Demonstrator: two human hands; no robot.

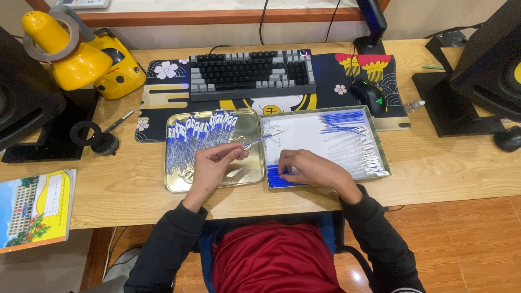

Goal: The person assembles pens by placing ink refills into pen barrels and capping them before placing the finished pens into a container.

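Left hand (pixel 214 163) pinches a clear pen barrel (pixel 259 141) over the gold tray (pixel 179 182) of assembled blue pens (pixel 198 135), tip angled right toward the white tray (pixel 296 127), where the right hand (pixel 309 169) curls closed over blue caps (pixel 274 178), fingers picking one.

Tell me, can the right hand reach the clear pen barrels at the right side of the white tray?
Probably yes. The right hand rests in the white tray, on the blue caps; the clear pen barrels lie just beside it, uncovered.
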